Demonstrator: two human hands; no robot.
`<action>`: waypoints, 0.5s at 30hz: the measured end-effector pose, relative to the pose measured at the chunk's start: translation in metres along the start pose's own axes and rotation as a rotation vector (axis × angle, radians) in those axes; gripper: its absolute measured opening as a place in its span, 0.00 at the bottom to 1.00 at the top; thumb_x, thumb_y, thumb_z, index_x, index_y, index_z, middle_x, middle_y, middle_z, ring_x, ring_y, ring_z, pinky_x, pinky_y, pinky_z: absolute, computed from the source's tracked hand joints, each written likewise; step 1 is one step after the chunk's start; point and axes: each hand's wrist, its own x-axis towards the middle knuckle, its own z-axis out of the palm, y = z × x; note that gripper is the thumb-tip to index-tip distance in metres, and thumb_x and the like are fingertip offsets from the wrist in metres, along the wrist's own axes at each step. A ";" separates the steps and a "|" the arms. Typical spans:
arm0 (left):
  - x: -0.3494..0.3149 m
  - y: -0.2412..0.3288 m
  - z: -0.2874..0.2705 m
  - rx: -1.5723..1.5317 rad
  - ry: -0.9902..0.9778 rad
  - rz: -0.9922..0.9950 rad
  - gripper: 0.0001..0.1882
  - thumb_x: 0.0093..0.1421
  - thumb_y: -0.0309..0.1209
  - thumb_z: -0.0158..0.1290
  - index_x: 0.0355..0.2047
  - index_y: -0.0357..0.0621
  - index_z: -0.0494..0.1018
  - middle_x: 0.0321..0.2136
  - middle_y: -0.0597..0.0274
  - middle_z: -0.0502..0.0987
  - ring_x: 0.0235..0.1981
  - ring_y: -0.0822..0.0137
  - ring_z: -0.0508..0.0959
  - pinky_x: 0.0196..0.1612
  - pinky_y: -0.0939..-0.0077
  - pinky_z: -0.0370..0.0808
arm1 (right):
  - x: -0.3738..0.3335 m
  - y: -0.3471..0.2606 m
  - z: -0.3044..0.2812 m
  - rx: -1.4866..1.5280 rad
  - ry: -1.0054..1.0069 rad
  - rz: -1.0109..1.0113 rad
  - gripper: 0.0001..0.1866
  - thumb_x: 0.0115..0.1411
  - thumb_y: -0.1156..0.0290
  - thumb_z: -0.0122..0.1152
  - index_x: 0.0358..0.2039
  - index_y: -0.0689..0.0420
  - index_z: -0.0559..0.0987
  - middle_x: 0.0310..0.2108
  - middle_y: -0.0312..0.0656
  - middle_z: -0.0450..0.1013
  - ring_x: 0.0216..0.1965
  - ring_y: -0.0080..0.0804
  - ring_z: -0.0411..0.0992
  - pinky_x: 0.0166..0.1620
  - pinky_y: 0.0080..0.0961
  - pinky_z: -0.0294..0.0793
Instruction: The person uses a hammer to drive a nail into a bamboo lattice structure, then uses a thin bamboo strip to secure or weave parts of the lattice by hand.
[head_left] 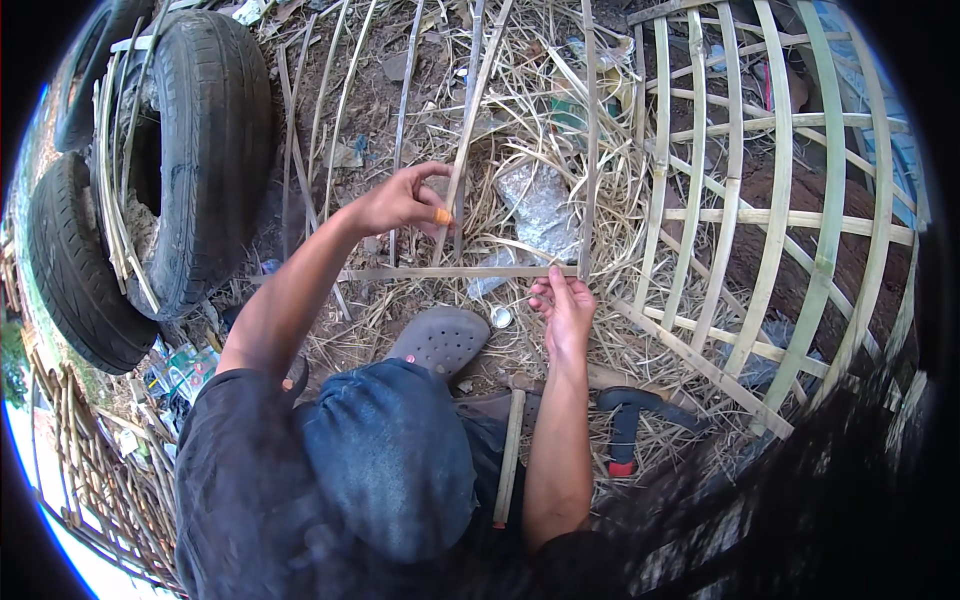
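My left hand (408,203), with an orange wrap on one finger, is closed around a long bamboo strip (470,110) that runs away from me. The near end of that strip meets a crosswise bamboo strip (430,272) lying in front of my feet. At the right end of this crosswise strip, my right hand (565,308) pinches it between thumb and fingers, close to where another lengthwise strip (588,130) joins it. Several more lengthwise strips stretch away on the left. A narrow bamboo slat (510,455) rests by my right leg.
A woven bamboo lattice (780,150) stands at the right. A hammer (624,440) with a red-tipped handle lies on the straw. Beyond my grey clog (440,338) sits a grey stone block (540,208). Old tyres (215,150) and bundled sticks (85,450) are at left.
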 end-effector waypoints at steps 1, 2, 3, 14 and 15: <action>-0.003 0.005 -0.004 0.002 -0.029 0.000 0.35 0.53 0.21 0.59 0.61 0.42 0.59 0.30 0.56 0.81 0.33 0.68 0.81 0.39 0.77 0.79 | 0.001 -0.001 -0.001 0.002 0.006 0.007 0.10 0.59 0.69 0.63 0.32 0.63 0.75 0.28 0.45 0.76 0.26 0.27 0.75 0.23 0.20 0.77; -0.002 0.001 -0.017 0.019 -0.071 -0.013 0.36 0.52 0.21 0.60 0.60 0.40 0.59 0.30 0.55 0.81 0.34 0.68 0.82 0.40 0.77 0.79 | 0.002 -0.002 -0.002 0.004 0.012 0.014 0.10 0.58 0.69 0.63 0.33 0.63 0.75 0.28 0.45 0.76 0.26 0.27 0.75 0.24 0.20 0.77; -0.008 0.005 -0.024 0.017 -0.062 -0.035 0.36 0.52 0.22 0.60 0.60 0.38 0.59 0.30 0.55 0.81 0.33 0.68 0.82 0.39 0.76 0.80 | 0.002 -0.002 -0.001 0.005 0.015 0.022 0.10 0.58 0.70 0.63 0.33 0.63 0.75 0.28 0.46 0.76 0.26 0.27 0.75 0.24 0.20 0.77; -0.007 0.033 0.057 -0.094 -0.159 0.123 0.11 0.55 0.22 0.59 0.38 0.33 0.72 0.28 0.52 0.81 0.28 0.66 0.82 0.32 0.72 0.82 | 0.007 0.000 -0.004 -0.028 0.014 0.025 0.10 0.59 0.70 0.62 0.34 0.64 0.76 0.29 0.46 0.77 0.28 0.28 0.76 0.26 0.20 0.78; 0.008 0.028 0.069 -0.062 -0.184 0.204 0.10 0.55 0.23 0.59 0.37 0.33 0.72 0.28 0.53 0.81 0.27 0.68 0.82 0.30 0.76 0.80 | 0.007 0.001 -0.004 -0.029 0.011 0.030 0.09 0.59 0.70 0.62 0.34 0.64 0.76 0.30 0.46 0.77 0.28 0.28 0.76 0.26 0.20 0.78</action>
